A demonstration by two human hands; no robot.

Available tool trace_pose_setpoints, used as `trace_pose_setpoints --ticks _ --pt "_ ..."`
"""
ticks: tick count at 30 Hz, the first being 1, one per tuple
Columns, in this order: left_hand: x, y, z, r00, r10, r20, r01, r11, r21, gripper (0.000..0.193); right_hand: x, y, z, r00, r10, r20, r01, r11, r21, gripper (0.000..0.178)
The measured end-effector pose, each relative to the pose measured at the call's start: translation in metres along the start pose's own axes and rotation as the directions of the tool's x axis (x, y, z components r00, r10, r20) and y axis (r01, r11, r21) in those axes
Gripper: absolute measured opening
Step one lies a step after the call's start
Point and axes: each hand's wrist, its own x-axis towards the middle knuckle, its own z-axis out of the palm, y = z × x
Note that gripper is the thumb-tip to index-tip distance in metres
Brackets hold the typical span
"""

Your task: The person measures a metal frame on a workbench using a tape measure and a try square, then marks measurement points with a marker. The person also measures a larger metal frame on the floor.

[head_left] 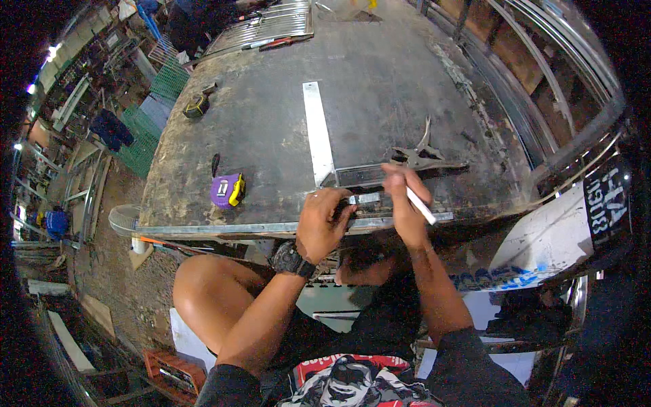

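Observation:
My left hand (322, 224), with a black watch at the wrist, is closed at the table's near edge on a short shiny metal piece (366, 198) that juts out to the right from its fingers. A white pen-like marker (422, 206) is gripped in my right hand (405, 202), which is raised just right of that piece and slightly blurred. Beyond both hands lies a try square: its pale blade (317, 129) points away from me, and its dark stock (359, 176) runs to the right. Metal locking pliers (426, 152) rest beside the stock.
A purple and yellow tape measure (226, 190) and a black and yellow one (196, 106) sit on the left of the dark tabletop (251, 136). Slatted metal panelling (268, 26) lies at the far end. Metal frames (542, 61) stand along the right; a fan (124, 220) is at left.

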Motion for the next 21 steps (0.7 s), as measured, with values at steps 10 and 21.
trace_pose_setpoints --ticks 10,21 --pt "0.005 -0.002 -0.003 0.998 0.048 0.036 -0.05 0.998 0.049 0.028 -0.03 0.01 -0.004 0.986 -0.118 0.12 0.122 0.992 -0.029 0.022" --pt "0.004 -0.004 -0.002 0.998 0.054 0.029 -0.056 0.996 0.064 0.029 -0.034 0.005 0.006 0.938 -0.335 0.09 0.347 0.914 -0.21 0.018"
